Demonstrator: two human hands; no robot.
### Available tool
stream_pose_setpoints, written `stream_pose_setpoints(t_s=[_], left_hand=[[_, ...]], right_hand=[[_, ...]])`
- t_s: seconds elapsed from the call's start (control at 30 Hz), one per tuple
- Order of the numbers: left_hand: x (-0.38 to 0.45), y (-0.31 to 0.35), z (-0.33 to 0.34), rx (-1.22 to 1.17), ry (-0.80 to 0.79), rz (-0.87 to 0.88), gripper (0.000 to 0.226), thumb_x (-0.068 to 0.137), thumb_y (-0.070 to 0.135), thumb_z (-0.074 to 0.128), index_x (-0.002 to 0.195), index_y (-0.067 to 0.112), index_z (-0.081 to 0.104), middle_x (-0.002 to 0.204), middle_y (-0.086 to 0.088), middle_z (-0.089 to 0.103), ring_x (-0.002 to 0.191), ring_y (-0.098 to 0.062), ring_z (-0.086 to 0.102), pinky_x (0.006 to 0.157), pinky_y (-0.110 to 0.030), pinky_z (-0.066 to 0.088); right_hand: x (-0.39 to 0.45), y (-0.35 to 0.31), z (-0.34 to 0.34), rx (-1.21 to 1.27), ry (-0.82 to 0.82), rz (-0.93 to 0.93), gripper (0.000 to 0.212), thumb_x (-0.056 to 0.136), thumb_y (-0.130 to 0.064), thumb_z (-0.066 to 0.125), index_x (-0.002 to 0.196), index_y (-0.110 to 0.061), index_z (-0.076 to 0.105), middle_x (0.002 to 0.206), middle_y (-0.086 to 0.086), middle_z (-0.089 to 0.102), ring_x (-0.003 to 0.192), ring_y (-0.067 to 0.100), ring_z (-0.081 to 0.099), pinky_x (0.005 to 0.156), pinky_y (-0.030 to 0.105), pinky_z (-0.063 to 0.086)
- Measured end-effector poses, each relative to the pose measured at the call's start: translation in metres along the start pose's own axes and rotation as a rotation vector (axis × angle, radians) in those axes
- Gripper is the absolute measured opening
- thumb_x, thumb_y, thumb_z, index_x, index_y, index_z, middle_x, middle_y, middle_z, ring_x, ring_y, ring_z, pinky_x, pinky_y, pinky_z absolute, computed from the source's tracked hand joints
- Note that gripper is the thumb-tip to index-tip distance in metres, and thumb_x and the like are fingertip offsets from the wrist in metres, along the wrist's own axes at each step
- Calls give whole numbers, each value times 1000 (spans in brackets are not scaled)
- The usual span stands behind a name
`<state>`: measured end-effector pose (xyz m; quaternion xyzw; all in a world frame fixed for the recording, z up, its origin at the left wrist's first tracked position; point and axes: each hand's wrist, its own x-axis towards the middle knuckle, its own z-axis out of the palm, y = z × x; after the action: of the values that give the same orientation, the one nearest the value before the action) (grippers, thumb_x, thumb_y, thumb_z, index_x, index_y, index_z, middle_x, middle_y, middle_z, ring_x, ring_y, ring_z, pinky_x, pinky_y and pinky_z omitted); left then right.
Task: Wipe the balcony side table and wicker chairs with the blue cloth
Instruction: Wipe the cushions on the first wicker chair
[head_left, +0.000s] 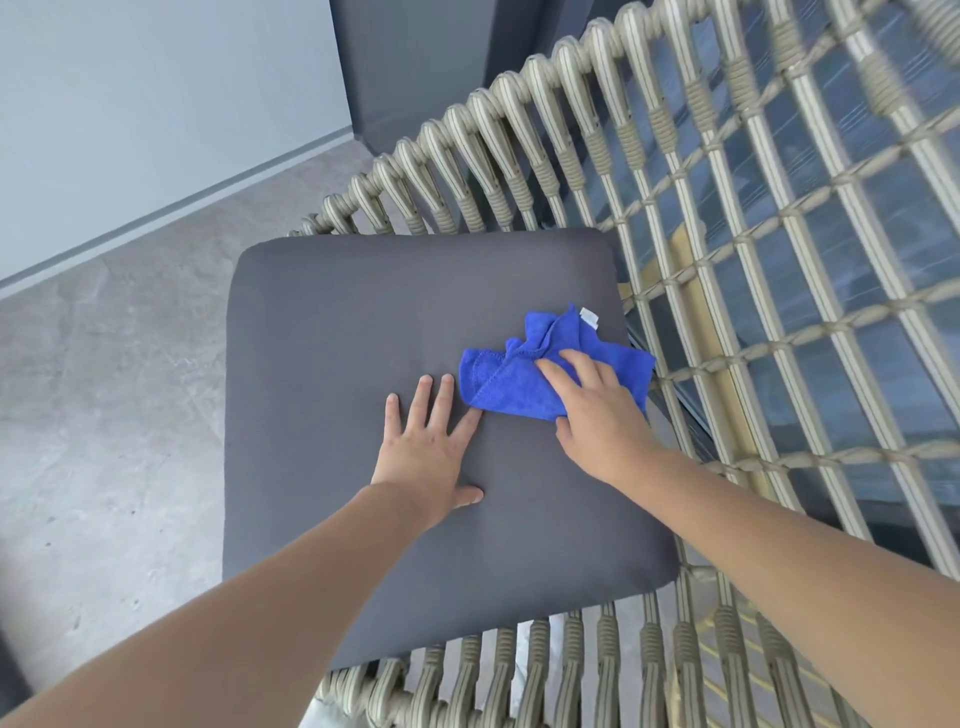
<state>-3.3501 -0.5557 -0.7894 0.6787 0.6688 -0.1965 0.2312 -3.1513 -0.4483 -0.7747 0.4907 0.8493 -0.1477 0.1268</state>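
While the right hand (592, 410) lies flat on the blue cloth (524, 379), with its fingers nearly straight and pressing the cloth down without gripping it, the left hand (431, 447) rests beside it on the grey cushion (363, 364). The left hand is released, palm down and fingers spread, and its forefinger tip just touches the lower left edge of the cloth. The cloth is a loose, crumpled fold right of the centre of the frame, near the right edge of the cushion. Its long axis runs from the lower left to the upper right, and a small white label shows at its upper end. The cushion sits in the wicker chair (779, 234), whose woven back rises at the right of the frame.

Most of the bare cushion lies to the left and toward the bottom of the frame from the cloth. So I judge that the next stroke should go leftward, across the cushion. The right hand is the nearer one, already on top. The left hand stands in that path and probably must move aside.
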Motion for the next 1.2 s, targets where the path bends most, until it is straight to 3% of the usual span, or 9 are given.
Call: stream_pose_setpoints(t_s=[0.23, 0.37, 0.6, 0.8, 0.97, 1.07, 1.2], left_hand=[[0, 1, 0, -7, -2, -1, 101, 92, 71, 54, 163, 28, -3, 169, -12, -24, 156, -36, -20, 125, -61, 0], [-1, 1, 2, -2, 6, -1, 107, 91, 73, 52, 162, 29, -14, 169, -13, -24, 156, -36, -21, 125, -61, 0], [0, 0, 4, -8, 13, 3, 105, 91, 77, 46, 162, 31, -16, 169, -12, -24, 156, -36, -20, 125, -61, 0], [0, 0, 4, 7, 11, 4, 105, 93, 75, 47, 162, 31, -19, 168, -13, -26, 156, -36, -21, 125, -61, -1], [0, 0, 4, 5, 23, 14, 107, 92, 77, 47, 162, 31, -19, 168, -13, -25, 156, -36, -21, 125, -61, -1], [-1, -2, 3, 1, 29, 23, 107, 91, 79, 45, 162, 31, -19, 168, -12, -25, 156, -36, -20, 125, -60, -1], [-8, -9, 2, -54, 61, 64, 100, 92, 75, 47, 164, 31, -8, 170, -9, -18, 158, -32, -16, 128, -54, 0]], right_hand=[[-36, -2, 10, -18, -24, -15, 72, 93, -16, 64, 158, -27, 34, 162, 4, 27, 141, 30, 36, 102, 47, 48], [-54, -2, 16, -68, -26, -30, 74, 87, -16, 70, 154, -26, 40, 153, 3, 37, 130, 31, 45, 93, 46, 48], [-92, 2, 33, -133, -5, -95, 85, 59, -15, 90, 136, -24, 54, 130, 5, 54, 103, 31, 60, 67, 44, 55], [-115, -3, 39, -138, -63, -80, 90, 38, -17, 94, 118, -25, 55, 103, 1, 52, 80, 25, 57, 54, 37, 50], [-126, -5, 38, -71, -160, -39, 78, 53, -21, 90, 120, -27, 51, 104, -2, 49, 85, 23, 55, 58, 34, 48], [-123, -3, 32, -13, -185, -22, 60, 72, -22, 76, 126, -26, 50, 111, -3, 47, 96, 23, 55, 68, 33, 49], [-121, -2, 20, 130, -122, 94, 48, 82, -24, 66, 127, -25, 48, 115, -4, 43, 102, 22, 52, 74, 32, 49]])
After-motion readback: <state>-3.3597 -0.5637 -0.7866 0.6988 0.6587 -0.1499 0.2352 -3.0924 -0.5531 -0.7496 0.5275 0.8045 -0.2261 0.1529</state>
